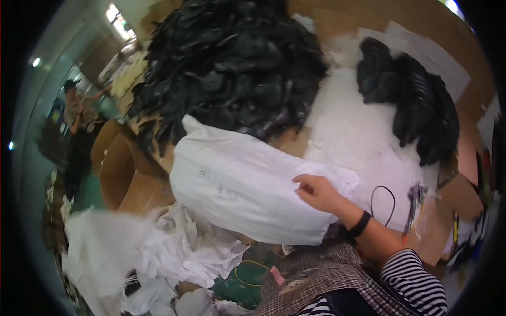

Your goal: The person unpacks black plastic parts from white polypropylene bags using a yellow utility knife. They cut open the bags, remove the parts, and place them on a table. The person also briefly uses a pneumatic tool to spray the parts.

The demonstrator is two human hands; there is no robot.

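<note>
A large white cloth bag with dark handwritten marks stretches across the middle in front of me. My right hand, wearing a black wristband, is over the bag's right end. Its fingers are bent, with a small gap between the tips, and nothing shows between them. Whether it touches the cloth is unclear. My left hand does not show; the bag or the checked apron may cover it. Behind the bag rises a big heap of glossy black moulded pieces.
More black pieces lie on a white surface at the right, near a thin black loop. Crumpled white bags pile up at lower left. A cardboard box stands left. Another person is farther back.
</note>
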